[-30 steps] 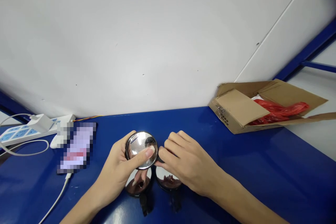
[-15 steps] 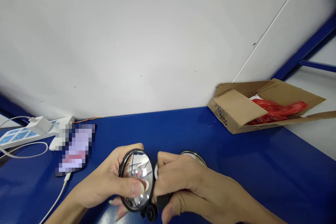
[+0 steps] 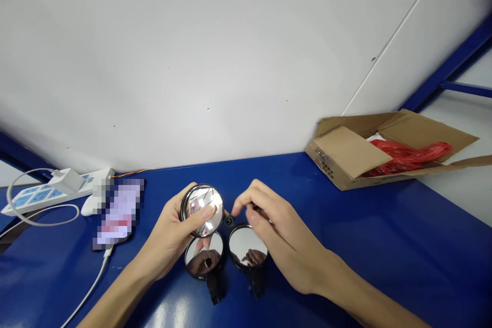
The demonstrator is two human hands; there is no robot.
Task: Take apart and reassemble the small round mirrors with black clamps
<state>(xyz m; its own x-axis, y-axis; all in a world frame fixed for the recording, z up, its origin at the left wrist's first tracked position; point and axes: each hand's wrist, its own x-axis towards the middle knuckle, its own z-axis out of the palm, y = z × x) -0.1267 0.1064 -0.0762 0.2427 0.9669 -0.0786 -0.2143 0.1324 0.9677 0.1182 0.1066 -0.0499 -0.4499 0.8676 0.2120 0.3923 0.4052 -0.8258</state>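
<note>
My left hand (image 3: pixel 179 223) grips a round black-rimmed mirror (image 3: pixel 203 200), thumb pressed on the glass and fingers behind it. A small black swivel joint (image 3: pixel 229 221) sticks out from this mirror's right side. Just right of the joint is my right hand (image 3: pixel 279 233), index finger and thumb curled in. Something dark shows between those fingers, too hidden to name. Below the hands, two more round mirrors lie face up on the table: the left mirror (image 3: pixel 203 261) and the right mirror (image 3: pixel 246 246). Each has a black mount pointing towards me.
A cardboard box (image 3: pixel 346 148) with a red plastic bag (image 3: pixel 411 156) inside stands at the right, against the wall. To the left are a phone (image 3: pixel 121 210) on a white cable (image 3: pixel 90 284) and a power strip (image 3: pixel 34 195) with a charger. All this is on a blue table (image 3: pixel 326 287).
Both hands have moved up, away from me, with the mirror. My right hand has drawn apart from the mirror's joint, and the two mirrors on the table have come into fuller view.
</note>
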